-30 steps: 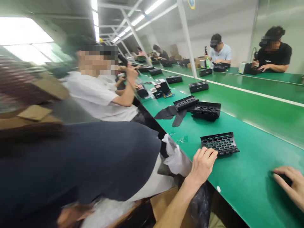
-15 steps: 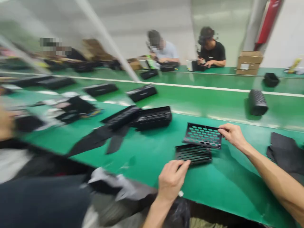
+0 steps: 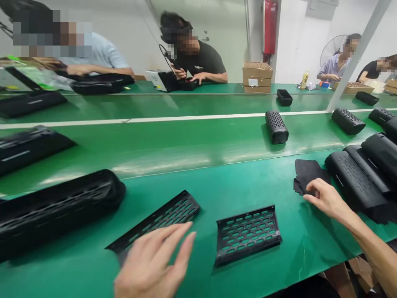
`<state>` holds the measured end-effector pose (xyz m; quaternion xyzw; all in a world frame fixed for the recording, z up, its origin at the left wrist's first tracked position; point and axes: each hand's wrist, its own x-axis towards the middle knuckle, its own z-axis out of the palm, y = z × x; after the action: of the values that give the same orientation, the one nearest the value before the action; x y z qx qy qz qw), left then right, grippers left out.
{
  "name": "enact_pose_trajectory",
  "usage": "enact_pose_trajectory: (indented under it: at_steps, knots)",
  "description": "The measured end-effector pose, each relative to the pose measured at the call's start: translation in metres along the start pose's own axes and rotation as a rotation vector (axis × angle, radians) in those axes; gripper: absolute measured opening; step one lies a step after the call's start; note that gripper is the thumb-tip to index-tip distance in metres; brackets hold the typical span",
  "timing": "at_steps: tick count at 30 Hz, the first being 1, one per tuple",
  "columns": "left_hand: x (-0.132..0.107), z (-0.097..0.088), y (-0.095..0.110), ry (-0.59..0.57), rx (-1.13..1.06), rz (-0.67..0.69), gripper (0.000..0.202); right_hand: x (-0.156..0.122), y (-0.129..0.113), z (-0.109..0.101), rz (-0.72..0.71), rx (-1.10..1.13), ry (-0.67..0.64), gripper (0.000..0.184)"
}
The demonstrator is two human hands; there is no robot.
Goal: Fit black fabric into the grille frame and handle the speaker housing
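The left hand (image 3: 151, 265) floats low above the green table (image 3: 217, 174), its fingers (image 3: 178, 240) stretched flat and loosely together, holding nothing; just beyond the fingertips lies a long perforated grille (image 3: 158, 221), tilted, its near end partly covered by the hand; I cannot tell if the palm touches it. To the right of these fingers, a little apart, a shorter perforated grille (image 3: 246, 234) lies flat on the table, touched by no hand.

The right hand (image 3: 325, 200) reaches further out; its fingers (image 3: 310, 192) are curled narrow and rest on the near edge of a small stack of black fabric pieces (image 3: 307, 174); it seems to be picking one sheet, but whether the tips already pinch it is not clear. Just right of this hand stand several long black speaker housings (image 3: 353, 180).

To take one sheet well, in my judgement the fingertips should slide only the top piece off the edge of the stack, so the lower pieces remain; thin fabric sticks together easily; the flat left hand may steady the long grille meanwhile.

Across the table, other persons (image 3: 198, 58) work at their own places.
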<state>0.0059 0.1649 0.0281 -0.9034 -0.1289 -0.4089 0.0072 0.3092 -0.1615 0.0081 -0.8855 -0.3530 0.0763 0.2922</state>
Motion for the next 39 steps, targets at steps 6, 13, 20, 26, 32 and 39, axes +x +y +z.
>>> enact_pose_trajectory:
  at_steps: [6,13,20,26,32,39]
  knots:
    - [0.062,0.037,0.101,-0.449,-0.417,0.325,0.020,-0.009,0.035,-0.022,0.096,-0.183,-0.015,0.019]
    - [0.102,0.108,0.165,-0.829,-0.447,0.491,0.018,0.078,0.012,-0.066,0.069,-0.301,-0.031,0.016]
    - [0.099,0.147,0.172,-0.881,-0.374,0.474,0.026,0.066,-0.004,-0.039,0.069,-0.257,0.045,0.020]
    - [0.095,0.150,0.169,-0.839,-0.383,0.493,0.035,0.041,-0.006,-0.006,0.093,-0.291,-0.038,0.029]
    - [0.098,0.170,0.158,-0.788,-0.314,0.531,0.044,0.059,-0.013,-0.023,0.089,-0.349,-0.123,0.045]
    - [0.110,0.160,0.164,-0.904,-0.305,0.550,0.044,0.093,-0.028,-0.045,0.203,-0.397,-0.143,0.031]
